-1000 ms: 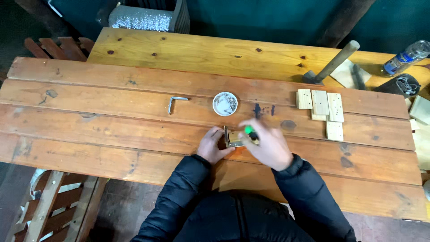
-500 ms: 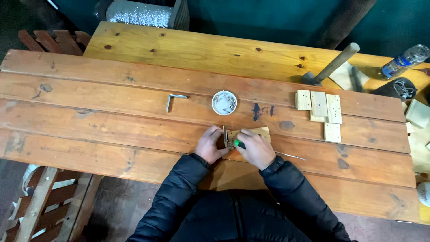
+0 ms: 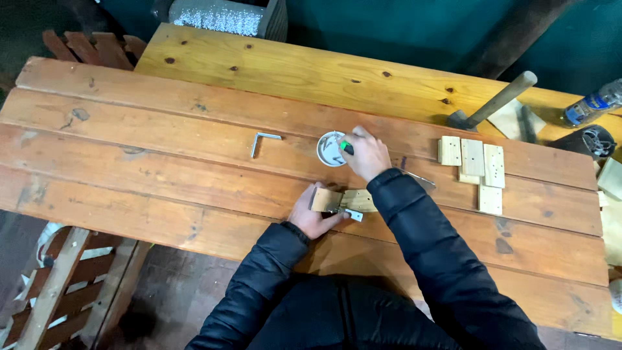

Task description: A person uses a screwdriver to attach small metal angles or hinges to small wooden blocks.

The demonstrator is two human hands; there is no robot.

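Bottom centre of the frame, the left hand (image 3: 311, 214) is clamped round a small wooden block (image 3: 327, 199) with a metal bracket (image 3: 352, 214) on it, sitting flat on the plank table (image 3: 162, 168). Just above that, the right hand (image 3: 367, 153) pinches a green-handled tool (image 3: 346, 146) at the little round tin (image 3: 330, 149). Allen key (image 3: 261, 141) lies to the left, cut wood pieces (image 3: 476, 165) to the right, hammer (image 3: 495, 100) upper right.

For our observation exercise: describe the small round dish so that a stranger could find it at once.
Start from the reddish plank table and go to its middle, just beyond the pale wooden block with metal bracket steadied by the left hand. The small round white dish lies under the right hand, right of the bent metal hex key; nothing else nearby is round.
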